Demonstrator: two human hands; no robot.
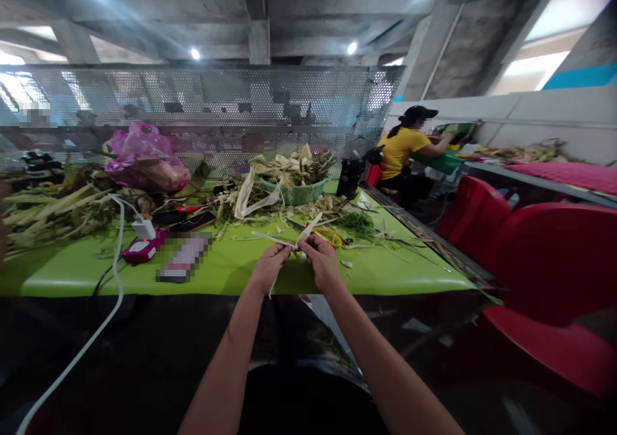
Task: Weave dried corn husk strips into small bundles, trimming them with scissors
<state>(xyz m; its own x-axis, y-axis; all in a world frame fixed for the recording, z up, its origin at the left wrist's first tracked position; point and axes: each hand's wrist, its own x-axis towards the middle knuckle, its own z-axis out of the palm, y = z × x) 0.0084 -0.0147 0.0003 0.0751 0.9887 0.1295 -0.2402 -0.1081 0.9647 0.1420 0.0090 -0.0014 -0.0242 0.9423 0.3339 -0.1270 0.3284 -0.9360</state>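
Note:
Pale strips of dry husk (310,228) meet between my two hands over the front part of the green table. My left hand (270,266) pinches them between thumb and fingers, with one thin strip hanging below it. Close beside it, my right hand (324,263) is closed on the same strips, one broad end pointing up. Scissors with yellow handles (332,236) lie just behind my right hand. Farther back, a green basket (304,195) is heaped with dry husks.
On the left lie a heap of stalks (53,210), a purple plastic bag (144,159), a phone (186,258) and a pink device (141,248) with a white cable (118,281). A black container (349,178) stands behind. Red chairs (554,261) and a seated person (402,152) are right.

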